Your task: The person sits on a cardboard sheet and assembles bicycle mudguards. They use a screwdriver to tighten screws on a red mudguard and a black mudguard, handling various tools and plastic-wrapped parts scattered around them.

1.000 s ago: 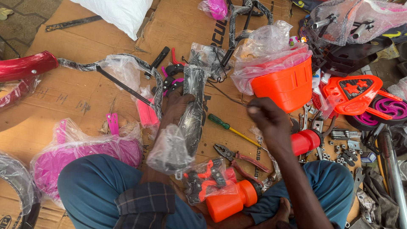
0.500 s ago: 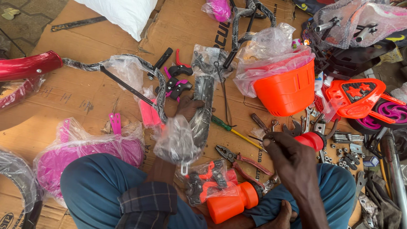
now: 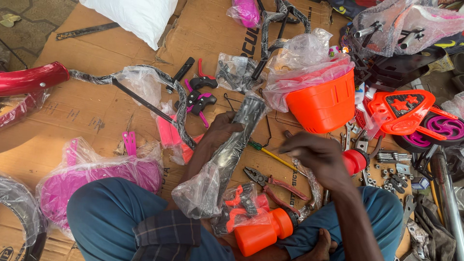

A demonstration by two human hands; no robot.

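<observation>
My left hand (image 3: 221, 128) grips a long black metal part (image 3: 244, 126) wrapped in clear plastic. The loose plastic sleeve (image 3: 200, 193) bunches at its near end above my left knee. My right hand (image 3: 314, 155) hovers just right of the part with its fingers pinched together. A thin strip of clear plastic (image 3: 311, 182) hangs from that hand. Under it lie a yellow-shafted screwdriver (image 3: 275, 158) and red-handled pliers (image 3: 275, 183) on the cardboard (image 3: 96, 116).
An orange basket (image 3: 324, 104) in plastic stands beyond my right hand, and an orange bottle (image 3: 263, 233) lies between my legs. Pink brake levers (image 3: 200, 99), a bagged pink part (image 3: 96, 179), a red fender (image 3: 29, 79), a pink training wheel (image 3: 442, 128) and loose nuts (image 3: 391, 179) surround me.
My right hand dropped toward the small red bottle, then came back up and left beside the wrapped part. My left hand shifted the part slightly to the right.
</observation>
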